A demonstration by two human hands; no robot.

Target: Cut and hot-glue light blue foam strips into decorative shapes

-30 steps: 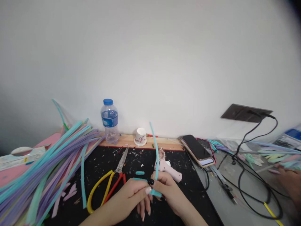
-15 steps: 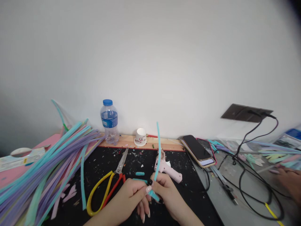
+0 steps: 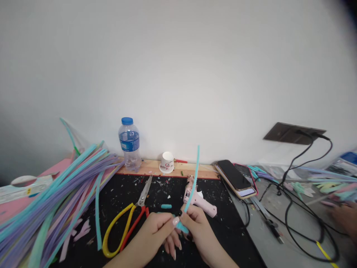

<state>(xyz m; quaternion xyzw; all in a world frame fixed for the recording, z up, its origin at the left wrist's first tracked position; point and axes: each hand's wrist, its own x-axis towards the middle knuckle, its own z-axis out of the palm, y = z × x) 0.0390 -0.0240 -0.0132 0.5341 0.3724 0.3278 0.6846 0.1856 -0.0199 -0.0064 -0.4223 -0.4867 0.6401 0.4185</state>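
Note:
Between my two hands is a light-blue pipe cleaner (image 3: 196, 175), one long end sticking up and leaning right, the rest bunched at the fingertips. My left hand (image 3: 161, 230) pinches the bunched part from the left with thumb and fingers. From the right, my right hand (image 3: 196, 225) grips the same pipe cleaner at the foot of its upright end. A small black spot shows at the right thumb; I cannot make out what it is. Just beyond the hands lie a short light-blue piece (image 3: 166, 206) and a pink glue gun (image 3: 202, 203). Scissors (image 3: 134, 217) with yellow and red handles lie left.
Bundled coloured pipe cleaners (image 3: 64, 193) spread over the left side. A water bottle (image 3: 129, 145) and a paper cup (image 3: 167, 162) stand by the wall. Phones (image 3: 234, 175) and black cables (image 3: 290, 223) lie right. Another person's hand (image 3: 344, 216) is at the far right.
The upright end of the pipe cleaner has tilted to the right. Both my hands have shifted only slightly and keep their grip.

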